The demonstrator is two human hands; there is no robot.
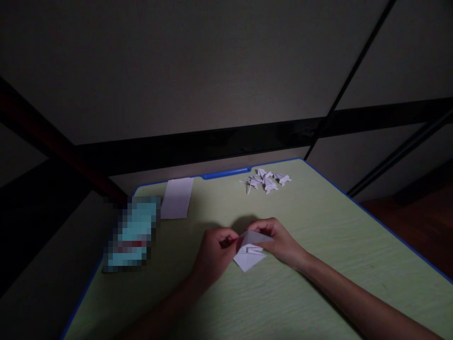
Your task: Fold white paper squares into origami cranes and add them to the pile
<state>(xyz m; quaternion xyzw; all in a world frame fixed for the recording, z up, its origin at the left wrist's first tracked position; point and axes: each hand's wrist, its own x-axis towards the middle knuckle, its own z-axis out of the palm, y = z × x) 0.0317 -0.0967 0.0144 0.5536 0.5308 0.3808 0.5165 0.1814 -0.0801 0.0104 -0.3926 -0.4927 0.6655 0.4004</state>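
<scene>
A partly folded piece of white origami paper (249,262) is held between my two hands, just above the middle of the table. My left hand (217,252) pinches its left edge, thumb and fingers pressed together. On the other side, my right hand (279,241) grips the right part, with the thumb at the front and the fingers behind. The paper has a raised peak at the top, narrow folded flaps in its middle and a point toward me. Parts of the fingertips are hidden behind it.
Several small folded paper figures (267,182) lie in a cluster at the table's far side. A stack of white paper (177,198) is at the far left, beside a blurred turquoise object (134,231). The pale green table (329,245) has a blue rim and stands near a panelled cabinet front (198,71).
</scene>
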